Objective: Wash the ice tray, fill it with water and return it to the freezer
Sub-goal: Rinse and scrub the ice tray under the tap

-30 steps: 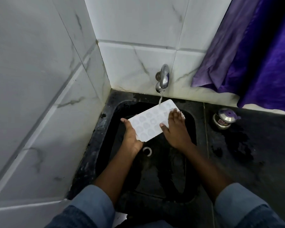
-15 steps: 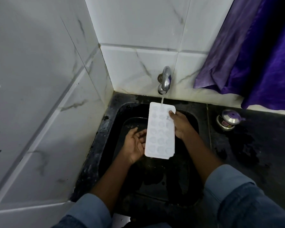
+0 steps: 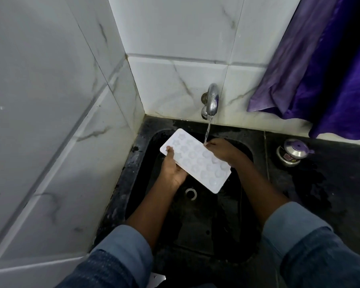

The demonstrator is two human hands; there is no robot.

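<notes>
The white ice tray point(image 3: 197, 163) is held over the black sink point(image 3: 130, 173), just below and in front of the tap point(image 3: 212, 100). Its long axis runs diagonally, from the sink's far-left corner towards the near right, and its moulded face is turned up to the camera. The near-right end hangs above the basin, just right of the drain point(image 3: 191, 193).

The left hand point(image 3: 173, 170) grips the tray near its far-left end. The thumb point(image 3: 169, 151) lies on the top face, and the other fingers are under the tray and hidden. The right hand point(image 3: 221, 151) holds the far long edge, with its fingers point(image 3: 209, 144) curled onto the rim. The stream of water point(image 3: 207, 132) from the tap lands right at those fingertips, at the tray's edge.

The sink sits in a corner. The tiled side wall point(image 3: 50, 121) rises close on the left and the tiled back wall point(image 3: 175, 80) carries the tap, so the tray's far-left end is near both. To the right the wet black table point(image 3: 330, 204) lies open, with a small steel pot point(image 3: 292, 153) with a purple lid standing well apart from the tray. A purple cloth point(image 3: 320, 69) hangs above that side. The basin below and in front of the tray is open down to the drain, between the two blue sleeves point(image 3: 125, 244).
</notes>
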